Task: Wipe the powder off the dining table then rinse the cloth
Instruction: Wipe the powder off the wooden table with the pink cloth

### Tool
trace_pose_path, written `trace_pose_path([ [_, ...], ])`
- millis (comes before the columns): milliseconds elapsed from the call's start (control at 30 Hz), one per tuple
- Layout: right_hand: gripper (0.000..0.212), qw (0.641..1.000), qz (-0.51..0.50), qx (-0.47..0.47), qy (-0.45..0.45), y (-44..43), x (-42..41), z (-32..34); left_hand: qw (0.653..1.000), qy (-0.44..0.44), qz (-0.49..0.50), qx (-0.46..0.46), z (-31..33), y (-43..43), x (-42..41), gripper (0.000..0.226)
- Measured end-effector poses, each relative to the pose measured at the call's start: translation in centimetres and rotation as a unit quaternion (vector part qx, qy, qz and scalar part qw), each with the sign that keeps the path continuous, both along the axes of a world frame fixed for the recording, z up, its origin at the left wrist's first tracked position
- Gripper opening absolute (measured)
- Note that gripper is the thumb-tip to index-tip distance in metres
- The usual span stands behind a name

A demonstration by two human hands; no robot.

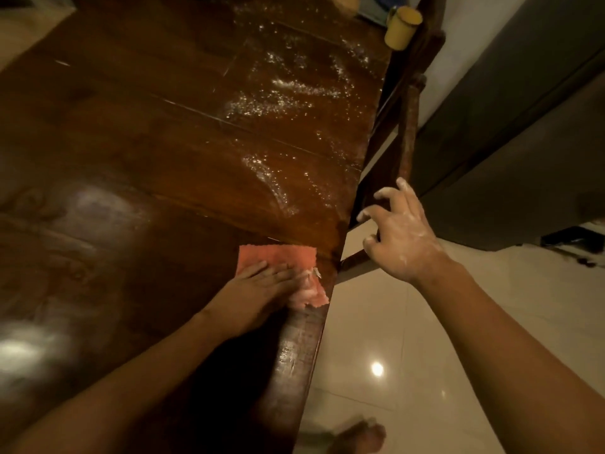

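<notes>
An orange cloth [278, 257] lies flat on the dark wooden dining table [131, 158], right at its right edge. My left hand [262, 283] presses on the cloth with straight fingers. White powder [284, 93] is scattered over the table's far right part, in streaks reaching toward the cloth. My right hand [399, 231], dusted with powder, hovers beyond the table edge beside a wooden chair [409, 126], fingers loosely spread and holding nothing.
A yellow mug [401, 26] stands at the table's far right corner. The chair is tucked against the right edge. A pale tiled floor [393, 355] lies to the right, with a grey cabinet [523, 126] beyond. My foot [360, 437] shows at the bottom.
</notes>
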State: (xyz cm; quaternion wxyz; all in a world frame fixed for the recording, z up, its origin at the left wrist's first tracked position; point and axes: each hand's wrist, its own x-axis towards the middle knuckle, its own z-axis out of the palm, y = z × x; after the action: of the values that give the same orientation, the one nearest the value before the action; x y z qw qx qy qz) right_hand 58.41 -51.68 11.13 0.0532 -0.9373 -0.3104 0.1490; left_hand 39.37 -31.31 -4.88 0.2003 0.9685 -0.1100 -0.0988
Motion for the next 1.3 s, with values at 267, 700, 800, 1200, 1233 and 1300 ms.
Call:
trace_pose_path([
  [267,0.025,0.992,0.125,-0.018,-0.011,-1.0,0.9,-0.1,0.924,0.057,0.372,0.061,1.8,-3.8,9.4,0.062],
  [700,0.038,0.927,0.374,0.008,0.022,-2.1,5.0,1.1,0.842,0.064,0.535,0.035,2.5,-10.4,1.9,0.065],
  [800,0.048,0.908,0.414,0.011,0.066,-2.5,6.3,1.4,0.818,0.097,0.568,0.002,4.1,-10.1,5.5,0.065],
  [1200,0.042,0.948,0.313,-0.035,0.045,-0.4,17.5,0.7,0.943,0.123,0.303,0.055,4.1,-7.1,20.6,0.059],
  [1233,0.039,0.955,0.295,-0.019,0.035,-0.1,18.0,0.3,0.947,0.122,0.286,0.077,3.8,-6.5,21.6,0.062],
  [1300,0.034,0.961,0.277,0.002,0.014,0.4,19.0,-0.1,0.949,0.124,0.271,0.101,3.4,-5.2,23.6,0.072],
])
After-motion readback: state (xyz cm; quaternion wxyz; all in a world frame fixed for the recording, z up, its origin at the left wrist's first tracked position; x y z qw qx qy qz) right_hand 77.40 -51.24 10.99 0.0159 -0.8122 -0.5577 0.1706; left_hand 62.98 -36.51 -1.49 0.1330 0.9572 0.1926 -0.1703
